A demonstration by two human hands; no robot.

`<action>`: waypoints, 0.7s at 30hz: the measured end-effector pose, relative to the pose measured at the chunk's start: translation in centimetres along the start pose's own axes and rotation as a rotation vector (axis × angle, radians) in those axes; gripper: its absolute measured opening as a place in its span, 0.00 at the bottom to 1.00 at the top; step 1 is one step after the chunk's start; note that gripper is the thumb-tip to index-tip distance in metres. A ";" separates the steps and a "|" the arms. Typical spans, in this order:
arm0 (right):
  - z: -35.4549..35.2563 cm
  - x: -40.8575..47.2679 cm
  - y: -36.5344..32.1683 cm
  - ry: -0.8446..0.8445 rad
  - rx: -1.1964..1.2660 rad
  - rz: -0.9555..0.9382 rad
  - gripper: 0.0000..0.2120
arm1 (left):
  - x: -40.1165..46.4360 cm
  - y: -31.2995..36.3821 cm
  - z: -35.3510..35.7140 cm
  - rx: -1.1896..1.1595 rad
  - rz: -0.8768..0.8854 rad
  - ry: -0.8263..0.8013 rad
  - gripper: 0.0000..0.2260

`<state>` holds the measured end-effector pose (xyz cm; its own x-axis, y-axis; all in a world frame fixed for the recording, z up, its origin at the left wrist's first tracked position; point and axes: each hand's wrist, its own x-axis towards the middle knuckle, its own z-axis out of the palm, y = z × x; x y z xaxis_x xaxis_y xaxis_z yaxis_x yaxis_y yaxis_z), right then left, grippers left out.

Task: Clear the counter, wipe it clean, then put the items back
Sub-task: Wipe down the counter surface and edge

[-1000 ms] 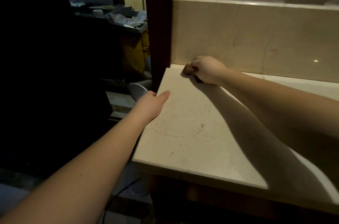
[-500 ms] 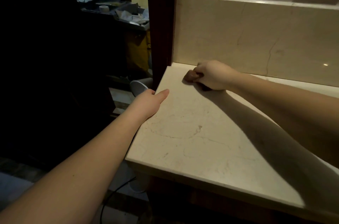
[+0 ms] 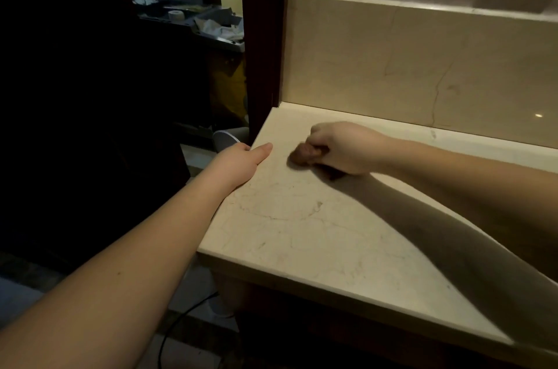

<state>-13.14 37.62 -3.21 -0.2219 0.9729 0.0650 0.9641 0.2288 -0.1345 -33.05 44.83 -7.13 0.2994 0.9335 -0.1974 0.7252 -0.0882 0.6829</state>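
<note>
The counter (image 3: 302, 232) is a pale marble slab, bare wherever it shows, and it serves here as the landmark. The right hand (image 3: 341, 146) is clenched around a small brown cloth (image 3: 305, 154), which bulges out of the fist on the side toward the counter's left edge and is pressed against the marble near the back-left corner, just in front of the backsplash (image 3: 422, 66). The left hand (image 3: 241, 160) rests on the counter's left edge with the thumb lying on the top surface; its fingers appear to curl over the side, out of view, so it seems to brace rather than grasp anything loose. The cloth lies between the two hands, inside the right and near but apart from the left thumb. The governing relation is that the unwiped-looking expanse of the counter lies toward the front edge from the cloth, along the line of the right forearm, so the next stroke probably pulls the cloth back toward the person. The counter's long axis runs off to the right, parallel to the backsplash. The right hand is the working hand; the left need not move.
</note>
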 end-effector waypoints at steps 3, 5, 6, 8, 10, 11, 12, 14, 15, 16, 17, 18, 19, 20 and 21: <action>0.0 -0.5 0.4 -0.007 0.010 0.021 0.08 | 0.0 -0.1 -0.1 0.002 0.009 -0.019 0.27; -0.2 1.4 1.6 0.022 -0.031 0.153 0.06 | -0.2 0.1 -0.2 0.006 0.005 -0.025 0.27; -0.3 2.3 1.9 0.034 -0.047 0.217 0.06 | -0.4 0.3 -0.2 0.010 -0.004 -0.031 0.28; 0.0 3.2 1.5 0.055 -0.049 0.255 0.07 | -0.9 0.6 -0.5 0.023 -0.013 -0.044 0.27; 0.1 1.8 -0.7 0.055 -0.026 0.183 0.06 | -1.3 0.7 -0.8 0.000 -0.009 -0.080 0.28; 0.1 0.5 -2.0 0.054 -0.008 0.119 0.05 | -1.3 0.6 -0.9 -0.024 -0.008 -0.101 0.29; 0.1 -1.0 -3.2 0.046 -0.002 0.046 0.05 | -1.5 0.6 -1.1 -0.052 -0.012 -0.121 0.30; 0.3 -3.6 -4.7 -0.019 0.002 -0.055 0.06 | -2.0 0.4 -1.4 -0.097 -0.039 -0.133 0.31; 0.2 -4.2 -4.8 -0.042 0.009 -0.061 0.06 | -2.3 0.2 -1.5 -0.115 -0.050 -0.130 0.31; 0.1 -4.1 -4.4 -0.038 0.007 -0.041 0.06 | -2.6 -0.1 -1.5 -0.135 -0.066 -0.132 0.31; -0.2 -3.5 -3.9 -0.026 -0.005 0.010 0.05 | -2.8 -0.5 -1.4 -0.149 -0.082 -0.141 0.31; -0.3 -2.4 -3.0 -0.005 -0.019 0.087 0.05 | -3.4 -0.9 -1.4 -0.161 -0.098 -0.155 0.30; -0.4 -1.1 -2.1 0.020 -0.035 0.172 0.06 | -3.7 -1.3 -1.3 -0.169 -0.098 -0.161 0.29; -0.4 0.4 -1.2 0.049 -0.047 0.250 0.08 | -4.1 -1.7 -1.2 -0.163 -0.092 -0.169 0.27; -0.3 1.8 -0.5 0.067 -0.058 0.312 0.10 | -4.5 -1.9 -1.0 -0.143 -0.077 -0.171 0.27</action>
<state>-13.98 39.22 -2.72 0.0944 0.9910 0.0948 0.9912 -0.0846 -0.1017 -36.41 41.19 -6.85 0.3560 0.8620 -0.3609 0.6584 0.0427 0.7514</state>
